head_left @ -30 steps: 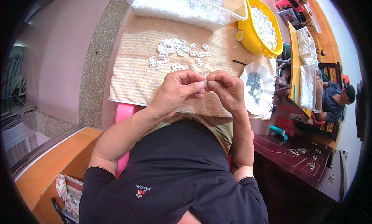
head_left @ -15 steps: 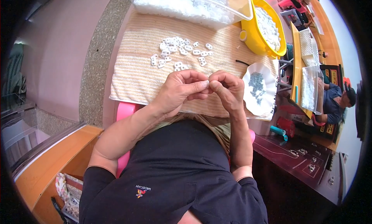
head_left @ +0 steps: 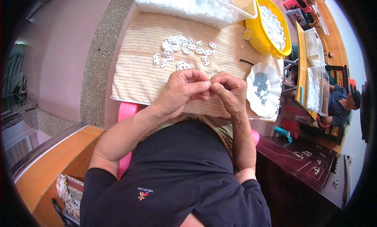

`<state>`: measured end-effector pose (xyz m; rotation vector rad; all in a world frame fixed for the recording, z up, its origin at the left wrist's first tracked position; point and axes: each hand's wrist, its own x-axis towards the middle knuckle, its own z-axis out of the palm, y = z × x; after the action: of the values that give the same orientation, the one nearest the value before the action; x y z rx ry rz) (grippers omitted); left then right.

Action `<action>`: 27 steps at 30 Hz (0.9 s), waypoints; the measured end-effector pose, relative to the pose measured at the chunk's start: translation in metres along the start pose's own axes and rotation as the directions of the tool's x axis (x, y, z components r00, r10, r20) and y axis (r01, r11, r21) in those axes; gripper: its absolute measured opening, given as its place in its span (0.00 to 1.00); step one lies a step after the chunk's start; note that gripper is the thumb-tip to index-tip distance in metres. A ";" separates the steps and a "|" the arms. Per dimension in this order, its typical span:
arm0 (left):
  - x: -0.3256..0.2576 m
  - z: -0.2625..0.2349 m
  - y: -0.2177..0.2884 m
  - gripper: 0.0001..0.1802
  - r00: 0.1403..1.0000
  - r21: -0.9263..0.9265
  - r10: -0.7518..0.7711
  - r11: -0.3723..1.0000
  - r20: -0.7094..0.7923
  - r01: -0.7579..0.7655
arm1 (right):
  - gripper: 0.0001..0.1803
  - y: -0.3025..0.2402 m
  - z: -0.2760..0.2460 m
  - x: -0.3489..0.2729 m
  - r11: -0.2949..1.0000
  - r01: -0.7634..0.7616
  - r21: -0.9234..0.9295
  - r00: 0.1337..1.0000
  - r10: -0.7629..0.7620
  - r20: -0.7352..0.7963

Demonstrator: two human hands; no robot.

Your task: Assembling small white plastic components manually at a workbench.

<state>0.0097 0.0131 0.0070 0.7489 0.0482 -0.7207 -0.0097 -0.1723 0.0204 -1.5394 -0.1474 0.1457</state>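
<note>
Over the near part of a striped towel, my left hand and my right hand meet fingertip to fingertip. Both are closed in a pinch, thumbs against the forefingers. Whatever lies between them is too small or too hidden to make out. Just beyond the hands, small white plastic pieces with two dark holes lie scattered, some in a heap. To the right of my right hand, a white fluted dish holds many small dark bits.
A clear bin full of white pieces stands at the far edge. Beside it is a yellow tub with more white pieces. A short black strip lies near the dish. Farther right, another person sits by a table.
My hands stay pinched together at nearly the same spot, with a slight shift of the fingers. The view has moved very slightly. Nothing else visibly differs.
</note>
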 end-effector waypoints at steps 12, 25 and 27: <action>0.002 0.000 0.000 0.07 0.998 -0.002 0.039 0.999 -0.041 -0.039 | 0.06 0.005 0.001 -0.004 0.999 -0.023 0.049 0.998 0.026 -0.053; 0.002 0.001 0.000 0.10 0.995 -0.043 0.018 0.999 -0.099 -0.022 | 0.07 0.017 0.000 -0.004 0.995 -0.061 0.077 0.988 0.071 -0.136; 0.002 0.002 0.000 0.10 0.995 -0.037 0.017 0.999 -0.102 -0.021 | 0.08 0.017 0.001 -0.004 0.995 -0.048 0.083 0.988 0.059 -0.140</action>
<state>0.0104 0.0106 0.0079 0.7486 0.1470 -0.6615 -0.0134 -0.1716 0.0032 -1.4696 0.0134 0.0826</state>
